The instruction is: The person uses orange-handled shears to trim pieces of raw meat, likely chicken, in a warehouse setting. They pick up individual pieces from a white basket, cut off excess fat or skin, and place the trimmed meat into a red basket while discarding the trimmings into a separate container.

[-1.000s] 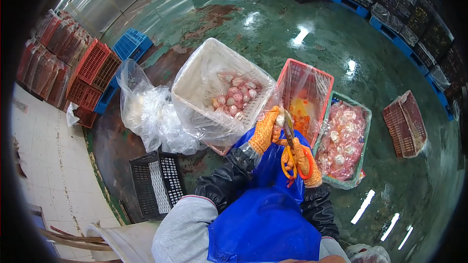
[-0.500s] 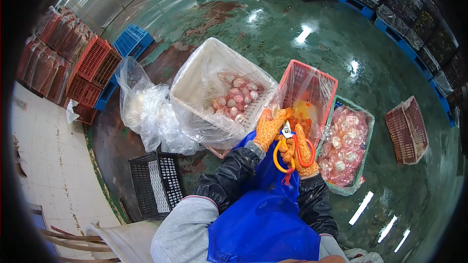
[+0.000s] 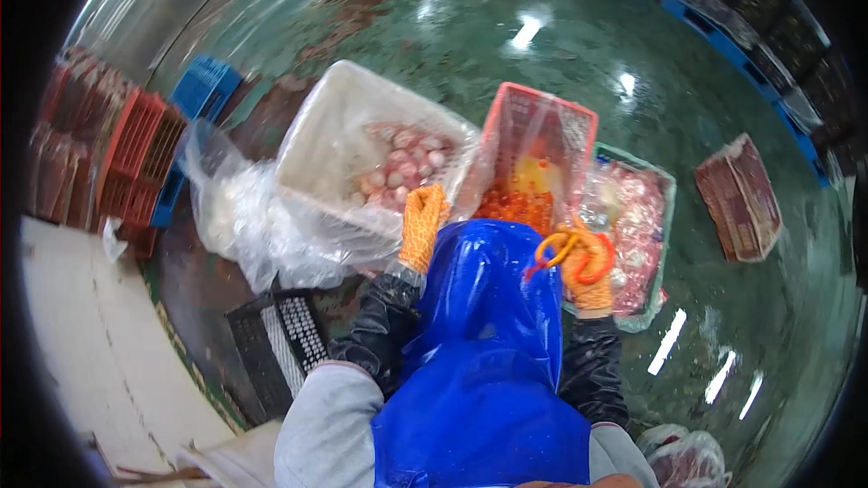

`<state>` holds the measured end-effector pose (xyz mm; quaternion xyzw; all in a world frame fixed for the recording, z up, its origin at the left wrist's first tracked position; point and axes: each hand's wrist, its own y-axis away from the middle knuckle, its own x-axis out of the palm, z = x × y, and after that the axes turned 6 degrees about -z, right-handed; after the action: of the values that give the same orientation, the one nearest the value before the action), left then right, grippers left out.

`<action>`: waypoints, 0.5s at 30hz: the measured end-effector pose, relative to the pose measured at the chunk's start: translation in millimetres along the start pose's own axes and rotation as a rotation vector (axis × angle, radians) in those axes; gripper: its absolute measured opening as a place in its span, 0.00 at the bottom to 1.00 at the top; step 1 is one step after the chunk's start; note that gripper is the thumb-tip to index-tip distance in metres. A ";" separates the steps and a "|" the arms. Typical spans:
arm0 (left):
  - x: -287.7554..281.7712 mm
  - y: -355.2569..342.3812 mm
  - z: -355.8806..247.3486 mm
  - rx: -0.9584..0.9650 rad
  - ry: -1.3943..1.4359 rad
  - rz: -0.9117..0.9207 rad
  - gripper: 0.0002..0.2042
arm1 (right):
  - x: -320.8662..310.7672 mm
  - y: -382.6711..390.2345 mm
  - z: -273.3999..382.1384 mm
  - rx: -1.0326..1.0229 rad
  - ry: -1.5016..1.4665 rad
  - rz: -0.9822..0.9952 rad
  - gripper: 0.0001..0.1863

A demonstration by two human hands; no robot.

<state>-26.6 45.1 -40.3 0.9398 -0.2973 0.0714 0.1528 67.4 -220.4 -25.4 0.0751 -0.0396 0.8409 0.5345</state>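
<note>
My left hand (image 3: 421, 228), in an orange patterned glove, is at the near edge of a white crate (image 3: 316, 113) lined with clear plastic. Its fingers are bent closed; what they hold, if anything, is hidden. Pinkish-white round pieces (image 3: 407, 163) lie in that crate. My right hand (image 3: 586, 276), in a matching glove, is closed on pruning shears (image 3: 595, 258) with orange and red looped handles; their blades do not show clearly. It is over the near left part of a green crate (image 3: 667, 217). Beside it, a red crate (image 3: 506, 113) holds orange round pieces (image 3: 520, 201).
Crumpled clear plastic (image 3: 271, 226) lies left of the white crate, with a black crate (image 3: 267, 352) nearer. Stacked red crates (image 3: 127, 163) stand far left. A dark red crate (image 3: 740, 203) sits on the wet green floor at right. Blue pallets (image 3: 714, 36) carry dark crates behind.
My hands have moved apart: the left toward the white crate, the right with the shears toward the green crate. The view has shifted, and my blue apron now covers more of the middle.
</note>
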 end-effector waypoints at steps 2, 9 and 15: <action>-36.7 -17.5 -1.1 0.125 0.016 -0.153 0.11 | -19.7 6.7 2.8 -0.083 0.259 0.031 0.12; -71.3 2.6 -60.8 1.011 -1.317 -0.179 0.20 | -39.6 45.6 -29.6 0.042 0.160 -0.040 0.15; -119.3 -10.7 -0.7 0.777 -1.788 0.465 0.13 | -35.9 44.0 -25.3 0.057 0.239 -0.038 0.14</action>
<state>-117.4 117.6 -69.1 0.5517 -0.4355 -0.5408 -0.4621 40.4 -267.5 -55.8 -0.0099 0.0497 0.8345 0.5487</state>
